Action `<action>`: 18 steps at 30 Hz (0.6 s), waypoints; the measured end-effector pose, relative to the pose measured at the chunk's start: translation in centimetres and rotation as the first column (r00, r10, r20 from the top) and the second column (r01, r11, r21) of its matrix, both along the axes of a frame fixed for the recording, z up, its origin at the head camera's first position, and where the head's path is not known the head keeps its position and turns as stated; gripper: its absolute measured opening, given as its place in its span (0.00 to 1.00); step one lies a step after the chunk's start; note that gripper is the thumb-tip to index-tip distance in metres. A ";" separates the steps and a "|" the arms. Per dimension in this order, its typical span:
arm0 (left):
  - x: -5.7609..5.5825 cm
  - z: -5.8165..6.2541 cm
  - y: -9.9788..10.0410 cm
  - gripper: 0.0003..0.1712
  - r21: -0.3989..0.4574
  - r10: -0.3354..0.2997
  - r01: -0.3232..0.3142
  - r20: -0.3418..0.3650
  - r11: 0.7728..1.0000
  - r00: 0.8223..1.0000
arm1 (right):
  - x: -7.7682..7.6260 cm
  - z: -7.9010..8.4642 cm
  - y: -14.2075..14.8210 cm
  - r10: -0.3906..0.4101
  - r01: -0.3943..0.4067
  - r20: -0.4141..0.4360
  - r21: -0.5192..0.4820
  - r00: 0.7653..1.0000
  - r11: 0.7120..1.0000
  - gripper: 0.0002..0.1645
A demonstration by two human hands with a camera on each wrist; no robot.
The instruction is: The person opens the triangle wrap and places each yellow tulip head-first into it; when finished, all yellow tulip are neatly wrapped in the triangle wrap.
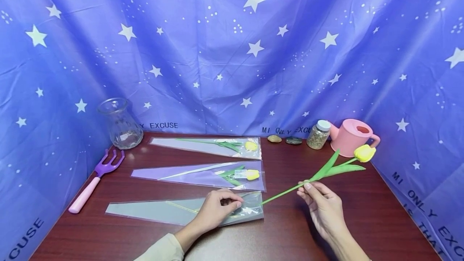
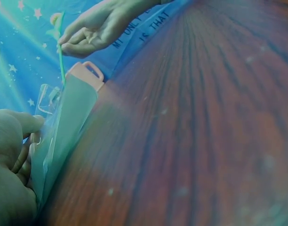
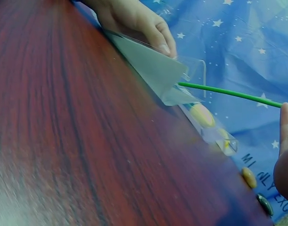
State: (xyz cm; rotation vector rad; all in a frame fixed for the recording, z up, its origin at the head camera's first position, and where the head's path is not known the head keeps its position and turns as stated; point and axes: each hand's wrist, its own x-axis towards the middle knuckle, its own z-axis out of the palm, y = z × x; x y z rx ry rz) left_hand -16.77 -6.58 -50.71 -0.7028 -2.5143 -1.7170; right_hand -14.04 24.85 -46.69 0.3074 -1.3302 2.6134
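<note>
A yellow artificial tulip with green leaves slants across the right half of the table. My right hand pinches its stem just below the leaves, blossom pointing up and right. The bare stem end reaches the wide mouth of a grey-backed clear flower sleeve. Over that sleeve, my left hand pinches the clear front film near the mouth. In the right wrist view the film stands apart from the grey backing, with the stem tip at the gap. How far the tip lies inside, I cannot tell.
Behind lie a purple sleeve and a white sleeve, each holding a yellow tulip. A glass vase and hand fork are left. Two stones, a jar and a pink watering can stand back right.
</note>
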 end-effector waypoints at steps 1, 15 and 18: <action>0.0 0.0 0.0 0.05 -0.001 0.002 -0.002 -0.001 1.000 1.000 | 0.0 -0.1 -0.2 -0.003 0.003 0.004 -0.001 1.000 1.000 0.17; 0.0 0.0 0.1 0.04 0.025 0.006 -0.006 -0.016 1.000 1.000 | 0.4 -2.1 -2.1 -0.093 0.082 0.106 0.105 0.990 0.991 0.14; 0.0 0.1 0.2 0.04 0.030 0.009 -0.009 -0.007 1.000 1.000 | 0.5 -2.2 -2.2 -0.130 0.109 0.152 0.138 0.980 0.984 0.12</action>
